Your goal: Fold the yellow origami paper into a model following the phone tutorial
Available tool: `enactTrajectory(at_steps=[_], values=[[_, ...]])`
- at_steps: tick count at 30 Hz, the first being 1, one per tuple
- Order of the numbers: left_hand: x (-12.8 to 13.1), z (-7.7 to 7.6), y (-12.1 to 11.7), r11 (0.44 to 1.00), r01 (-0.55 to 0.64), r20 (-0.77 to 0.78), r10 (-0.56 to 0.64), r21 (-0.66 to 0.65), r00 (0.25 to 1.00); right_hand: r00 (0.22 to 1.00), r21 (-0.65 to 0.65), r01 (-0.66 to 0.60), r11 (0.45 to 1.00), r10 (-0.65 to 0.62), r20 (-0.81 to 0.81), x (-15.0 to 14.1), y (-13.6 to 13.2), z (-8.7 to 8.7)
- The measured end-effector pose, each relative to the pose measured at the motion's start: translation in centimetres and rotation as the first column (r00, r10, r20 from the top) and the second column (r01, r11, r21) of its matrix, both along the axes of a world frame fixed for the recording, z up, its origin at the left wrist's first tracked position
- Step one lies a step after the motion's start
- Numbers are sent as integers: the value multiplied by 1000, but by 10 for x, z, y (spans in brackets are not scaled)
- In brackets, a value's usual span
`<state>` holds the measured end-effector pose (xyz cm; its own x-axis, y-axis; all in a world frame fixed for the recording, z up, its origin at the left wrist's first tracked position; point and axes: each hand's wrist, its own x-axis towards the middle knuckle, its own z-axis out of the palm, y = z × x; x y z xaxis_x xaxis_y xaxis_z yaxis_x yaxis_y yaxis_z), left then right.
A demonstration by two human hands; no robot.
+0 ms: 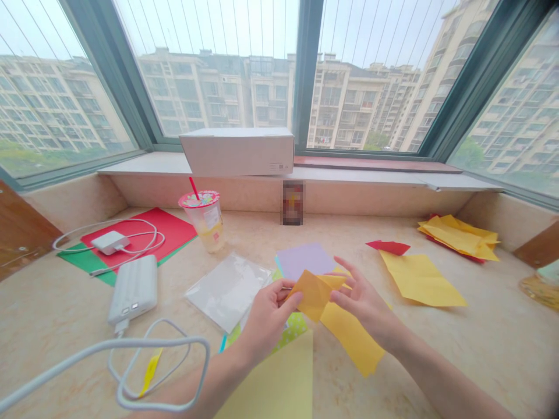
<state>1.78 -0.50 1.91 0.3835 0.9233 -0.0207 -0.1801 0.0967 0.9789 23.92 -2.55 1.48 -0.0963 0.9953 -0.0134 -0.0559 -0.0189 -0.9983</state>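
Both hands hold a folded orange-yellow paper [315,293] just above the stone tabletop [480,343]. My left hand [266,317] pinches its left edge with thumb and fingers. My right hand [364,299] grips the right side, fingers curled on the fold. Under them lie an orange sheet [356,343], a pale yellow sheet [279,384], a green dotted sheet [293,326] and a lilac sheet [304,259]. A clear plastic sleeve [229,289] lies to the left.
A yellow sheet [421,279], a red scrap [388,247] and a stack of yellow papers [458,235] lie right. A drink cup with a straw [205,220], a white power bank [134,288] with cable [131,372], a charger [110,242] on red and green paper, and a white box [238,151] on the sill stand left and behind.
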Motion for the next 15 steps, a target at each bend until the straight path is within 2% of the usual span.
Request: enactTrajectory(at_steps=[5, 9, 11, 15], values=[[4, -3, -7, 997, 76, -35, -77, -24, 996, 988, -68, 93, 993, -100, -117, -8, -3, 11], [4, -5, -10, 964, 245, -150, -258, -98, 954, 969, -59, 209, 976, -214, -124, -10, -4, 14], [5, -7, -10, 953, 280, -166, -296, -114, 941, 965, -73, 205, 976, -214, -154, -11, -4, 13], [7, -10, -11, 960, 246, -147, -265, -133, 953, 976, -111, 133, 985, -149, -159, -9, -2, 8]])
